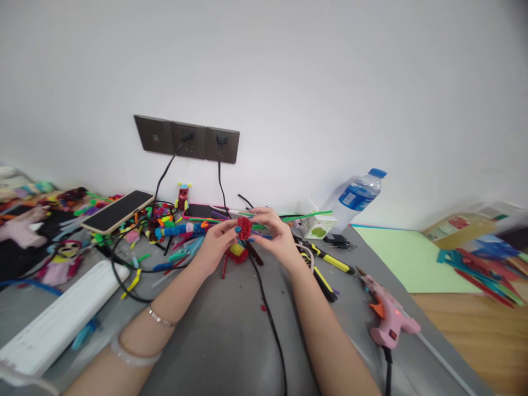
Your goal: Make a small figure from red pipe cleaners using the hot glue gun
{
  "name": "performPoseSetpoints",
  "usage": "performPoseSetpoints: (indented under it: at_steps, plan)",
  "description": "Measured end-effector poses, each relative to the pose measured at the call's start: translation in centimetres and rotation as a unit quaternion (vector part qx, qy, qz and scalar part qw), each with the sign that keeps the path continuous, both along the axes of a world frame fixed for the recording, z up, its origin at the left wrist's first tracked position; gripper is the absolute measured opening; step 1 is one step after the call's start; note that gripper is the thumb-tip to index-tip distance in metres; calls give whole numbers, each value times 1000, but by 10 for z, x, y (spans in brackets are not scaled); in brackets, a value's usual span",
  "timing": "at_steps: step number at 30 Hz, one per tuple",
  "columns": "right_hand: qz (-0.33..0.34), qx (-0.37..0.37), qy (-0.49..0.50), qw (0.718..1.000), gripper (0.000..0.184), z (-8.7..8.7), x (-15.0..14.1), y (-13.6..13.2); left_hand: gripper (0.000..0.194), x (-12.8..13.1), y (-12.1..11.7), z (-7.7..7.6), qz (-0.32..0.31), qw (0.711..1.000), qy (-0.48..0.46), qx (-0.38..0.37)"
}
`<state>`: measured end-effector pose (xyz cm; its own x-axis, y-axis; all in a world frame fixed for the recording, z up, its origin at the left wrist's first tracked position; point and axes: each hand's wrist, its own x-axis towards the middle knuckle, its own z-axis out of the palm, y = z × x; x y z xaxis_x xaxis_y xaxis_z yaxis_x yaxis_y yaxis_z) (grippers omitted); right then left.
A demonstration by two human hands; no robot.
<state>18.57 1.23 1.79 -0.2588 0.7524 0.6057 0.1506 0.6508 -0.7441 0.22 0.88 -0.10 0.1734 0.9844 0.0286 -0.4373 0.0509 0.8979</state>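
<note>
A small red fuzzy piece [245,227], which looks like coiled pipe cleaner, is held up in front of me between both hands. My left hand [216,245] pinches its left side between thumb and fingers. From the right, the thumb and fingertips of my right hand [277,235] close around it. Just below lie a yellow and red piece [237,253] and a short red pipe cleaner stem [225,265]. Green pipe cleaners [307,216] stretch behind my right hand. Yellow-and-black pliers [330,258] rest beside my right wrist.
A pink glue gun [390,316] lies at the right. A water bottle [357,198] leans against the wall near a small carton [319,226]. On the left are a phone [119,211], a white power strip [61,313] and several pipe cleaner figures. A black cable [268,313] crosses the table.
</note>
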Motion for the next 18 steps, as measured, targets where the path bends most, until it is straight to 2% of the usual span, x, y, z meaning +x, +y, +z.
performPoseSetpoints:
  at_steps: [11, 18]
  plan:
    - [12, 16, 4, 1000, 27, -2, -1, 1, 39, 0, 0, 2, -5, 1000, -4, 2]
    - [-9, 7, -4, 1000, 27, 0, -2, 0, 36, 0, 1, -2, 3, 1000, -20, 1]
